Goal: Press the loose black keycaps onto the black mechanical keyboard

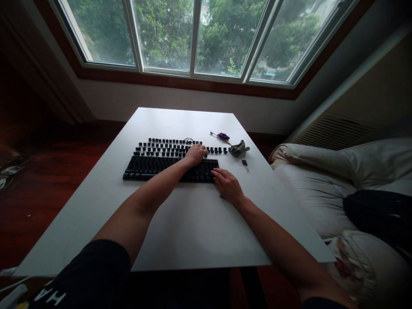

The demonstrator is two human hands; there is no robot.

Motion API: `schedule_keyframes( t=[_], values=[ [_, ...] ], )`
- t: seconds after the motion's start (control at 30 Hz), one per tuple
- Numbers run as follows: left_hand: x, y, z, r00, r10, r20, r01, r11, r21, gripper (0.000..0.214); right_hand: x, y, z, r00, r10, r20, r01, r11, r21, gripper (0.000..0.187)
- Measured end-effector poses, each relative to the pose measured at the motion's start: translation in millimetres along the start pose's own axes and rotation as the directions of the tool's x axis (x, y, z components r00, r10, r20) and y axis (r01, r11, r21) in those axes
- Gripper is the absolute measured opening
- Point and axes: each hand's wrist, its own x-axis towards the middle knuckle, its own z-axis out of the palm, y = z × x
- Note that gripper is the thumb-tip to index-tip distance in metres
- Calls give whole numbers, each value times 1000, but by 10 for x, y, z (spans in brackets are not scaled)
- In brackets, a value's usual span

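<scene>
A black keyboard (151,165) lies across the white table. Behind it, loose black keycaps (167,148) are set out in several rows. My left hand (195,155) reaches over the keyboard to the right part of these rows, its fingers bent together and pointing right at a keycap by the fingertips. Whatever the fingertips pinch is too small to make out. At the keyboard's right end, my right hand (228,184) has its fingers curled against the edge, with the thumb side close to the frame.
A purple object with a pale handle (222,136), a crumpled grey cloth (238,148) and a small black-and-metal tool (245,165) lie at the table's right. A thin wire ring (188,140) rests among the keycaps. A pale sofa (309,189) stands right of the table (180,240).
</scene>
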Motion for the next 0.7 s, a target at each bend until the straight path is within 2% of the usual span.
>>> schedule_keyframes(
  t=[0.13,0.27,0.33,0.57,0.7],
  values=[
    [101,-32,48,1000,15,4,-15,1000,-9,29,-17,107,-92,997,43,-60,-34,989,140,31],
    [184,-54,60,998,54,14,-54,998,-16,25,-40,261,-226,959,219,-182,-171,954,245,32],
    [224,-62,66,998,52,34,-52,999,-12,24,-44,316,-258,939,273,-208,-216,942,258,34],
    [309,-56,18,989,101,108,-104,994,24,21,-53,334,-237,955,257,-149,-204,931,302,32],
    [264,1,-133,996,72,47,-73,997,21,21,-67,336,-248,953,264,-146,-210,928,309,32]
  ],
)
